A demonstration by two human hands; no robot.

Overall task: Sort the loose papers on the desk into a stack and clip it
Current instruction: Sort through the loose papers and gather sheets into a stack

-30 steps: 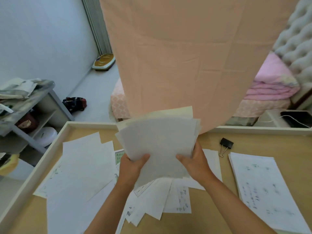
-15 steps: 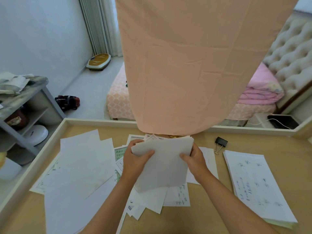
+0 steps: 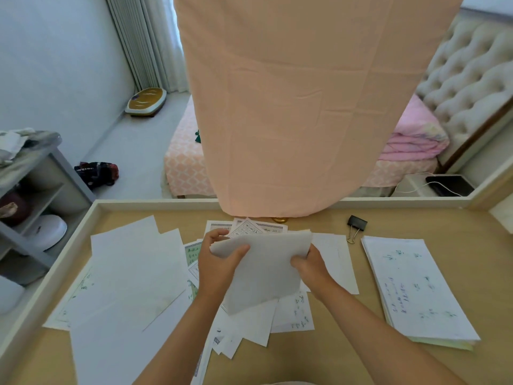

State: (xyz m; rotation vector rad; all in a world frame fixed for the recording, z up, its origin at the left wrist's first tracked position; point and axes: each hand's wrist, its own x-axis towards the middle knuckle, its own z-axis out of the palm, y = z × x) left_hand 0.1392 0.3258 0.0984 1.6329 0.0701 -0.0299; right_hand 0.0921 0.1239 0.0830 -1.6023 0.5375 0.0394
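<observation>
Your left hand (image 3: 219,269) and right hand (image 3: 311,266) grip the thin white paper bundle (image 3: 263,270), probably for squaring; next, lay it on the neat handwritten pile (image 3: 413,290).

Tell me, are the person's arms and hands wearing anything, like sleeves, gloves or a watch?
No. The left hand and right hand are bare, with no gloves. Both forearms show no sleeves up to the picture's bottom edge. No watch, ring or bracelet is visible.
</observation>
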